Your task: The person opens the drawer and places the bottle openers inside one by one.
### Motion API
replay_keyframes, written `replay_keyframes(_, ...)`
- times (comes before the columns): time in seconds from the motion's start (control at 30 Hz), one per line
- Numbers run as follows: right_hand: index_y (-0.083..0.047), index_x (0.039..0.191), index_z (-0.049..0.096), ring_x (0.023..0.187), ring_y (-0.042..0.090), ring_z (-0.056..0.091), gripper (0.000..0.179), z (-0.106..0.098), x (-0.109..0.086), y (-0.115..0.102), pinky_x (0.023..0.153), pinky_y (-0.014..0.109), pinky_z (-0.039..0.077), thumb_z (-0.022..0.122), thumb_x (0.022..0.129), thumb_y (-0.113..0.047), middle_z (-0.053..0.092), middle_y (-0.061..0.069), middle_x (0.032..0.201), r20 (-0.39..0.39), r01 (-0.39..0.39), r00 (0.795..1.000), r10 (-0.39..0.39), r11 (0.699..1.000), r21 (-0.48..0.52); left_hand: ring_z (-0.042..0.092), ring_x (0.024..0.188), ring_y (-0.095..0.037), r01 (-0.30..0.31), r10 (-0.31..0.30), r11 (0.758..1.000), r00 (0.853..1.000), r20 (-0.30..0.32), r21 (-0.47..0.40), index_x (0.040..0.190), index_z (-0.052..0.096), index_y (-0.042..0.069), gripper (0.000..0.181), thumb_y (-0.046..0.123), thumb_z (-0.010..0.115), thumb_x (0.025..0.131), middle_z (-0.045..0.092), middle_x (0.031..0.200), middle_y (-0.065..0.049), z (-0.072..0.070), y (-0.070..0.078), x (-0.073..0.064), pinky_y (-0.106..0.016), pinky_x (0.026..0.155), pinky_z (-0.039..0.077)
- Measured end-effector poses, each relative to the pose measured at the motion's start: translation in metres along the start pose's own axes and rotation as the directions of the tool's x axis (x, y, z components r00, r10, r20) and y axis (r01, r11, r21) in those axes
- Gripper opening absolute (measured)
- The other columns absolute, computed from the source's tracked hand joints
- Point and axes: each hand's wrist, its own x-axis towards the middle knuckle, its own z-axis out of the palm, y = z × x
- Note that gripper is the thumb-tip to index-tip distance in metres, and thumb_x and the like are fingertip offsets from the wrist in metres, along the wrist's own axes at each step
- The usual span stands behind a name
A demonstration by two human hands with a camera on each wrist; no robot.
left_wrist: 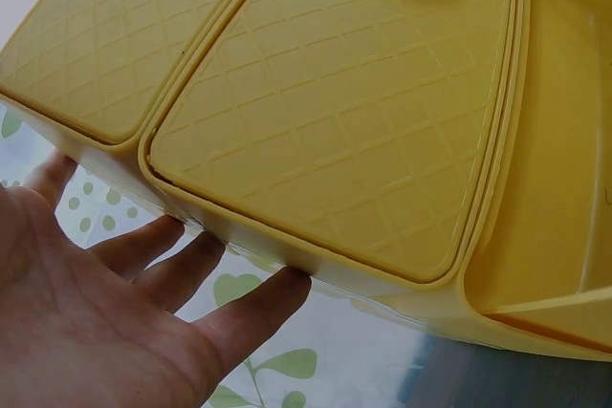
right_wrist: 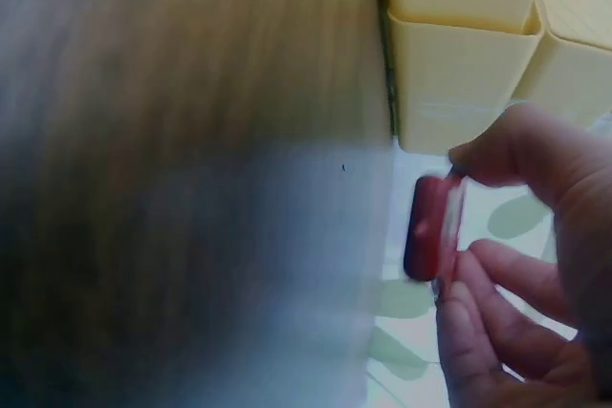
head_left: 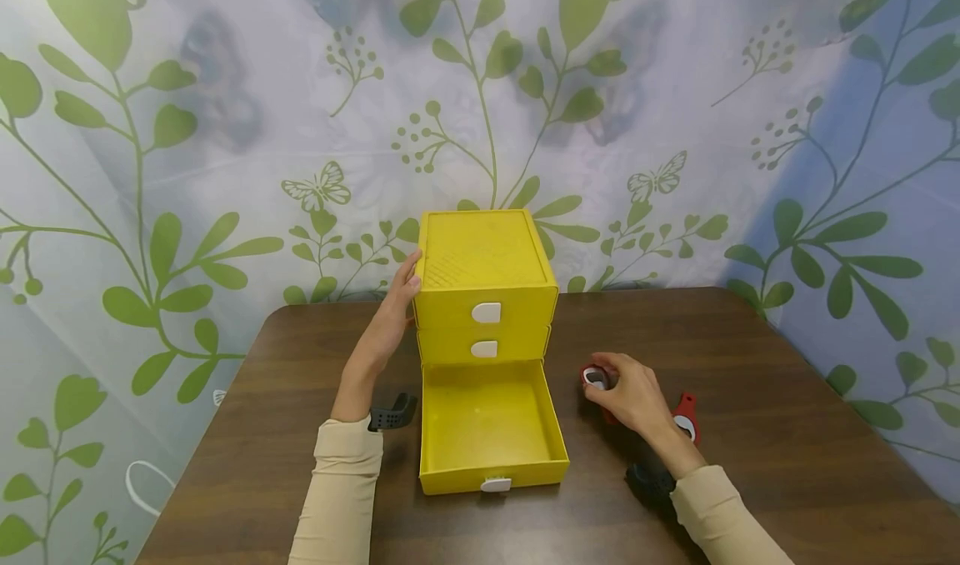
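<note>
A yellow drawer unit (head_left: 486,252) with three stacked drawers stands on the table, its bottom drawer (head_left: 491,415) pulled out, with no contents visible inside. My left hand (left_wrist: 115,303) rests its extended fingertips against the unit's left side, level with the upper drawers. To the right of the open drawer, my right hand (head_left: 633,390) pinches a small round red item with a white ring (right_wrist: 435,226) between thumb and fingers. In the right wrist view it is seen edge-on, with a thick red part on one side; its exact kind I cannot tell.
A second red item with a white round part and a holed tab (head_left: 687,407) lies on the table (head_left: 780,465) beyond my right wrist. Dark straps are on both wrists. A leaf-patterned cloth (head_left: 480,115) hangs behind the table's back edge.
</note>
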Motion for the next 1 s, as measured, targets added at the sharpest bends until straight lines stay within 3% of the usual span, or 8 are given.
replay_keyframes(0.47,-0.007,0.130,0.070,0.103,0.032,0.066,0.050,-0.015,-0.003,-0.042,0.083,0.050,0.056,0.081,0.082,-0.017,0.069,0.013,0.125,-0.087,0.118,0.989,-0.117,0.993,0.012,0.005,0.159,-0.024,-0.003,0.003,1.000,1.000,-0.002,-0.003,0.163,0.013,0.046,0.057,0.055,0.032,0.110,-0.002,0.173,0.008,0.000,-0.001,0.000,-0.075,0.117,0.016)
replay_keyframes(0.7,-0.008,0.126,0.073,0.101,0.028,0.067,0.047,-0.021,-0.007,-0.066,0.081,0.049,0.059,0.086,0.080,-0.014,0.070,0.009,0.124,-0.121,0.182,0.978,-0.172,0.981,0.074,0.006,0.159,-0.024,-0.006,0.006,1.000,1.000,-0.006,0.002,0.163,0.014,0.048,0.057,0.055,0.032,0.109,-0.001,0.173,0.009,0.000,-0.001,0.000,-0.075,0.117,0.017)
replay_keyframes(1.0,-0.013,0.118,0.075,0.102,0.023,0.066,0.039,-0.019,-0.010,-0.092,0.079,0.045,0.060,0.086,0.081,-0.013,0.069,0.004,0.121,-0.117,0.246,0.965,-0.234,0.964,0.101,0.006,0.159,-0.023,-0.009,0.009,1.000,1.000,-0.004,0.002,0.162,0.015,0.048,0.056,0.055,0.031,0.110,-0.001,0.173,0.009,-0.001,-0.004,0.001,-0.074,0.117,0.016)
